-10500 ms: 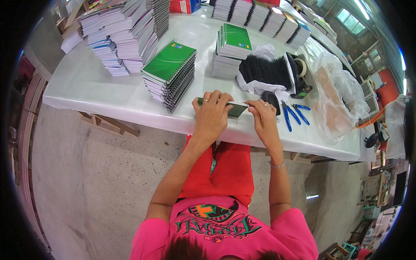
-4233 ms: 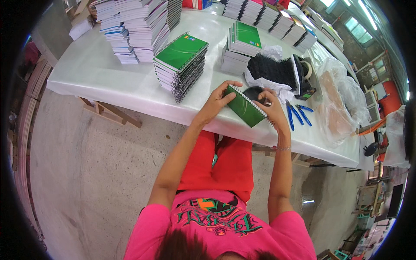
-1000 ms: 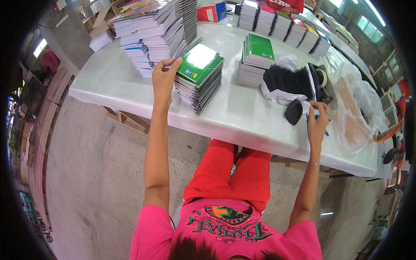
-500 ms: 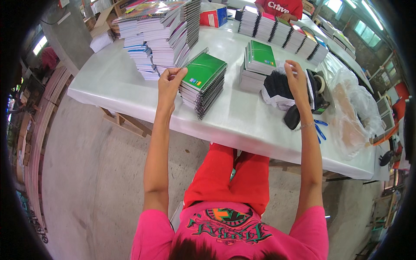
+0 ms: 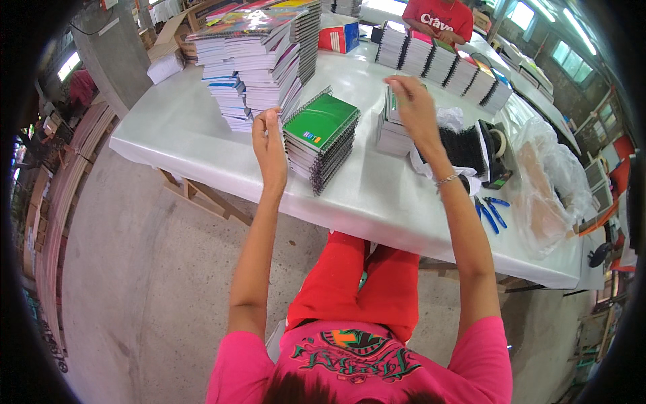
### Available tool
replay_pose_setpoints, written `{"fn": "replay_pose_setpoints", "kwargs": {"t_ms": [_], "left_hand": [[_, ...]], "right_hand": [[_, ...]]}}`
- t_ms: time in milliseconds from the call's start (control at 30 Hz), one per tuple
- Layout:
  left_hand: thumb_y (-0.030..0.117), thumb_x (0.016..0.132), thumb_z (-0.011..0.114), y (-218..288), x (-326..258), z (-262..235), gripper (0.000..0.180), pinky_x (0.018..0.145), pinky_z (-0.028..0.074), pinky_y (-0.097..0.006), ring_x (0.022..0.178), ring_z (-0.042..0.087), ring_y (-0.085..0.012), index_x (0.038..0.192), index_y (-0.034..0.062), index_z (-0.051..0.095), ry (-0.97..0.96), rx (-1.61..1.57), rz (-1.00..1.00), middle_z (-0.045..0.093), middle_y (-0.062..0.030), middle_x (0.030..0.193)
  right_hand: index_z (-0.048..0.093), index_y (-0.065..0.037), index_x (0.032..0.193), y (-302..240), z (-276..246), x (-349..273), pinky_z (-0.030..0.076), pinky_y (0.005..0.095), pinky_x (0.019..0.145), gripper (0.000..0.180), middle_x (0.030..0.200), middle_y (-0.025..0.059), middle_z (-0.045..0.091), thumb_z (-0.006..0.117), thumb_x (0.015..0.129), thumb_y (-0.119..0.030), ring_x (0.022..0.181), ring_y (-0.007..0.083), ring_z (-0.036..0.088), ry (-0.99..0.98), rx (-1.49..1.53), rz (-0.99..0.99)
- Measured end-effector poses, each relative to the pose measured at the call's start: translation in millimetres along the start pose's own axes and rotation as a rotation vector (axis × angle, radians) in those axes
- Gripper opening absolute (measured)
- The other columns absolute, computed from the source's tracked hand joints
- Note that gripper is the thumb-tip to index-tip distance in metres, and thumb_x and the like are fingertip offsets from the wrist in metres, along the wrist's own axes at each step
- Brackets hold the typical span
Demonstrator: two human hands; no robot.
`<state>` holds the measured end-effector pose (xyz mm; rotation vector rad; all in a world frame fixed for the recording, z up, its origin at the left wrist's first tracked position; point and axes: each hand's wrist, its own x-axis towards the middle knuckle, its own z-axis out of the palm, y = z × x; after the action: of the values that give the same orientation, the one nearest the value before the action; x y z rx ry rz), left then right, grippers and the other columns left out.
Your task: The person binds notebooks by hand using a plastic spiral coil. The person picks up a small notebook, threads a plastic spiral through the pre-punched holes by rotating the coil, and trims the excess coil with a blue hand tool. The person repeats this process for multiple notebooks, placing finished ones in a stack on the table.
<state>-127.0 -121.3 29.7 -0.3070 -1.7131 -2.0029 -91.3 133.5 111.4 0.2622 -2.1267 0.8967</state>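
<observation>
My left hand (image 5: pixel 269 145) is raised with its fingers apart, right beside the left edge of a stack of green spiral-bound notebooks (image 5: pixel 321 138), and holds nothing. My right hand (image 5: pixel 412 108) reaches further back over a second, lower stack of notebooks (image 5: pixel 390 131). Its fingers curl onto the green top notebook (image 5: pixel 392 101) of that stack. Just right of this hand, a heap of black spiral coils (image 5: pixel 464 147) lies on a white sheet.
The white table (image 5: pixel 377 202) also carries tall notebook piles (image 5: pixel 262 54) at the back left and a row of notebook stacks (image 5: pixel 437 60). A tape dispenser (image 5: pixel 496 153), blue pliers (image 5: pixel 491 212) and a clear plastic bag (image 5: pixel 548 182) lie to the right. A person in red (image 5: pixel 441 17) stands behind.
My right hand has moved left from the black coils onto the lower notebook stack. My left hand stays beside the green spiral-bound stack, slightly lifted.
</observation>
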Motion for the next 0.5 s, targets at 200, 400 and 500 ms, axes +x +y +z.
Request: {"fn": "replay_pose_setpoints", "kwargs": {"t_ms": [200,400,500], "left_hand": [[0.028,0.104,0.040,10,-6,28,0.040,0.088,0.040,-0.033,0.093,0.054,-0.0235,0.096,-0.0040,0.063,0.044,0.126,0.328,0.060,-0.0127,0.098],[0.027,0.104,0.033,3,2,34,0.045,0.085,0.041,-0.035,0.089,0.055,-0.0243,0.096,-0.0056,0.064,0.019,0.123,0.367,0.061,-0.0135,0.093],[0.027,0.104,0.033,1,2,37,0.046,0.081,0.043,-0.035,0.085,0.056,-0.0242,0.094,-0.0058,0.064,0.023,0.137,0.372,0.062,-0.0133,0.090]], "right_hand": [[0.064,0.005,0.097,22,64,-11,0.046,0.0448,0.077,0.056,0.086,0.0222,0.066,0.038,0.103,-0.044,0.080,0.0371,0.062,-0.146,0.073,0.299],[0.054,0.006,0.079,16,81,-27,0.043,0.0456,0.073,0.060,0.074,0.0244,0.058,0.036,0.102,-0.046,0.072,0.0362,0.056,-0.207,0.177,0.475],[0.054,0.006,0.080,4,78,-30,0.043,0.0455,0.071,0.058,0.072,0.0234,0.057,0.037,0.102,-0.044,0.069,0.0349,0.054,-0.214,0.102,0.465]]}}
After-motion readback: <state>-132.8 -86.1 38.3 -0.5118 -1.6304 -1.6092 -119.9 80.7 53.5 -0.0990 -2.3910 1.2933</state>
